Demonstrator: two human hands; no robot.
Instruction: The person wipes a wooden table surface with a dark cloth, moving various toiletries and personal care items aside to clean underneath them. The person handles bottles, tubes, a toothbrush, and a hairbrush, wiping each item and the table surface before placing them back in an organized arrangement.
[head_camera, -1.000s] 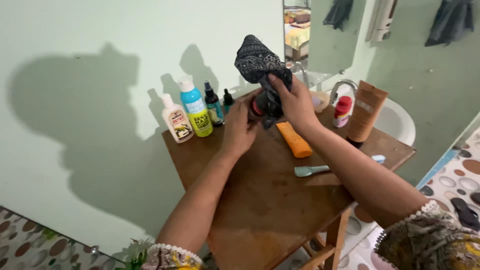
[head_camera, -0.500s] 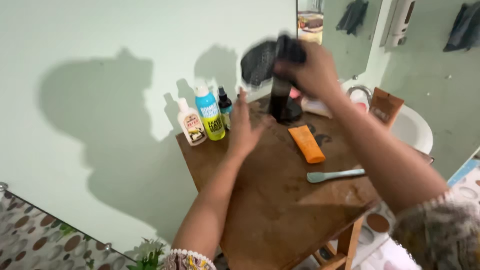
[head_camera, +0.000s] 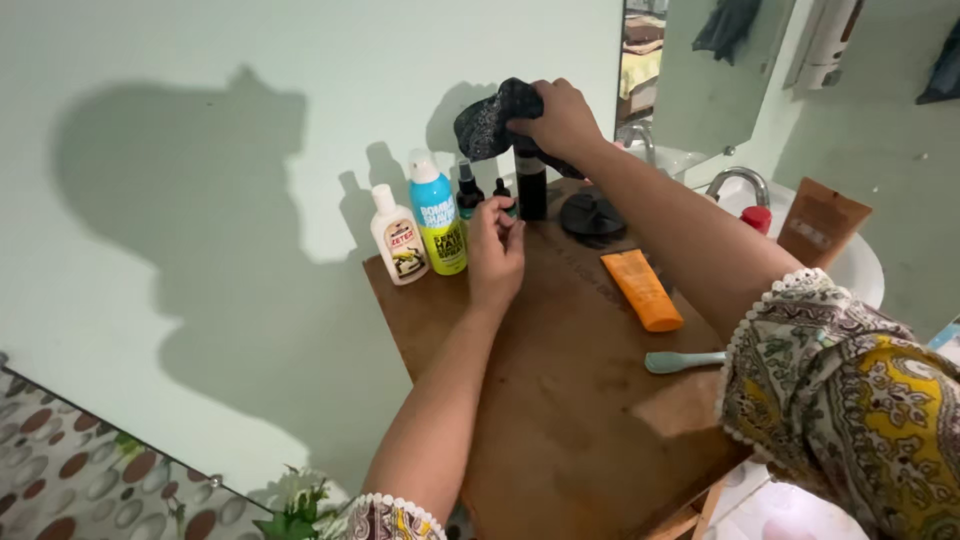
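R hand (head_camera: 562, 115) grip closed on dark patterned cloth (head_camera: 487, 124) atop tall black bottle (head_camera: 531, 185) at back of brown wooden worktop (head_camera: 560, 400), L hand (head_camera: 496, 245) hovering loosely open beside small dropper bottles (head_camera: 468, 192).

Dark patterned cloth (head_camera: 487, 122), bunched, upper centre of frame, draped over the top of a tall black bottle (head_camera: 531, 185). Bottle stands upright at the table's far edge.
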